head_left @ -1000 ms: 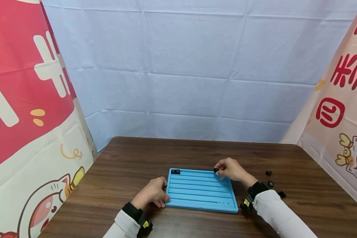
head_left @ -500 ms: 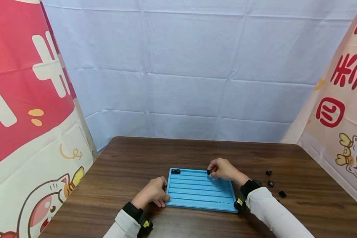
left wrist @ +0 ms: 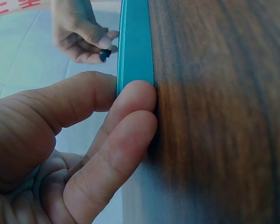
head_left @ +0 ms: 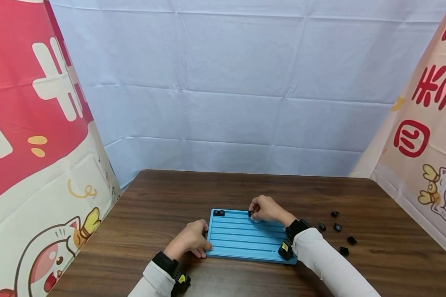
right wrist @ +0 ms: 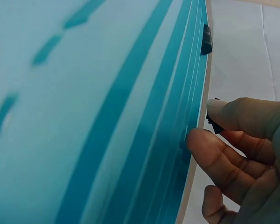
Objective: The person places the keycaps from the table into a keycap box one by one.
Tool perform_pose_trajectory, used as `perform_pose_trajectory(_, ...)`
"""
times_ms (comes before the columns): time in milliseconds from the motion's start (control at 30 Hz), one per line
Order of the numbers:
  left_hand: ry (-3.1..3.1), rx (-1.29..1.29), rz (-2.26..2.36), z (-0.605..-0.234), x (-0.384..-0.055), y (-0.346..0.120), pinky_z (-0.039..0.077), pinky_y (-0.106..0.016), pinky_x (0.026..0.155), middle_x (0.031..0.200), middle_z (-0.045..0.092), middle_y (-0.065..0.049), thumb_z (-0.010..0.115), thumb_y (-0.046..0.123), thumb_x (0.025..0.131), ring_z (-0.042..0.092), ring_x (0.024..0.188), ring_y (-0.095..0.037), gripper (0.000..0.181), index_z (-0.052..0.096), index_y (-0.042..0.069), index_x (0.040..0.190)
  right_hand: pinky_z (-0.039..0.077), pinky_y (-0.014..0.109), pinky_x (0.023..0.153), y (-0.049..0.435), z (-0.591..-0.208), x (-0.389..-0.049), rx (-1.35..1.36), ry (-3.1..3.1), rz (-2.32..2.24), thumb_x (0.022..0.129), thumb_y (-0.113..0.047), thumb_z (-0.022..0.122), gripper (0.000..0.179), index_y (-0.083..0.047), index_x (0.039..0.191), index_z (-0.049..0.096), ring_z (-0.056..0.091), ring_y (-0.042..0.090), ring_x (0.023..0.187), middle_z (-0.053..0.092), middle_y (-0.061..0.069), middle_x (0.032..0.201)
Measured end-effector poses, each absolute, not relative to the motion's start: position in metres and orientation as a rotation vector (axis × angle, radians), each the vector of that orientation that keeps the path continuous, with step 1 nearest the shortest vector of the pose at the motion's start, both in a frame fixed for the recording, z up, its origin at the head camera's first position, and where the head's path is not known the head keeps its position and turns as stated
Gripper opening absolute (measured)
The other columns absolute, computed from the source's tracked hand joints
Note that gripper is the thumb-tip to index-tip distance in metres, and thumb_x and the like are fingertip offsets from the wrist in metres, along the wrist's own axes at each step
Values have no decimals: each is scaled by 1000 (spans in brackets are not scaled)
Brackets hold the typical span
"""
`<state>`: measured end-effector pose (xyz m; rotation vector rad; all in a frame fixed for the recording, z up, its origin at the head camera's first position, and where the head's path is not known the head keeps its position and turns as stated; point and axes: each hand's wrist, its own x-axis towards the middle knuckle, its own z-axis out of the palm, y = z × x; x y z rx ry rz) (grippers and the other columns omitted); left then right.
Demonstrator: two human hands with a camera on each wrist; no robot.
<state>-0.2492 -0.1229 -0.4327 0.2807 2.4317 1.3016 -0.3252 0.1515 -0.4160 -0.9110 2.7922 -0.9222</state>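
Observation:
A shallow blue tray (head_left: 245, 236) with raised parallel ridges lies on the table. Two black keycaps (head_left: 219, 213) sit side by side in its far left corner, seen also as a dark block (right wrist: 206, 40) in the right wrist view. My left hand (head_left: 191, 239) holds the tray's left edge, with thumb and fingers (left wrist: 126, 135) against its rim and side wall. Over the far row, my right hand (head_left: 269, 209) pinches another black keycap (head_left: 250, 213) between thumb and fingers. That keycap (right wrist: 216, 122) is partly hidden by the thumb.
Several loose black keycaps (head_left: 337, 227) are scattered on the brown wooden table (head_left: 178, 194), right of the tray beside the right forearm. A pale blue cloth (head_left: 230, 103) hangs behind the table, with printed cloths at both sides.
My right hand has slid left along the tray's far edge with the keycap, towards the two in the corner. The left hand has stayed put. More loose keycaps show beside the right forearm.

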Motion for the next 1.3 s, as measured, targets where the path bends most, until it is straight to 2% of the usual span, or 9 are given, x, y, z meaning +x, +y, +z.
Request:
perform_pose_trajectory(300, 2434, 280, 1306, -433, -248, -122, 54, -33, 44, 62, 61, -16, 73, -6, 74, 61, 48, -23, 50, 45, -8, 116, 42, 30, 58, 134, -419, -327, -859, 2827, -857, 79, 2, 70, 11, -5, 85, 63, 47, 15, 66, 53, -1, 74)
perform_pose_trajectory(533, 2440, 271, 1295, -434, -249, -122, 54, -32, 44, 62, 61, -16, 73, -6, 74, 61, 47, -23, 48, 46, -8, 114, 45, 31, 60, 123, -419, -327, -826, 2826, -866, 80, 0, 70, 11, -5, 87, 63, 50, 14, 68, 55, -1, 77)
perform_pose_trajectory(967, 2462, 284, 1296, -433, -248, -121, 53, -33, 44, 61, 60, -15, 73, -5, 75, 61, 48, -23, 50, 45, -8, 116, 46, 31, 56, 104, -415, -328, -776, 2824, -829, 81, -1, 69, 10, -5, 88, 63, 52, 14, 62, 56, 1, 79)
perform_pose_trajectory(1300, 2446, 254, 1281, -430, -248, -122, 54, -32, 44, 61, 61, -16, 74, -5, 74, 62, 47, -22, 50, 46, -7, 115, 50, 27, 53, 89, -413, -329, -739, 2794, -824, 82, 0, 68, 9, -4, 88, 62, 58, 12, 57, 54, 2, 73)
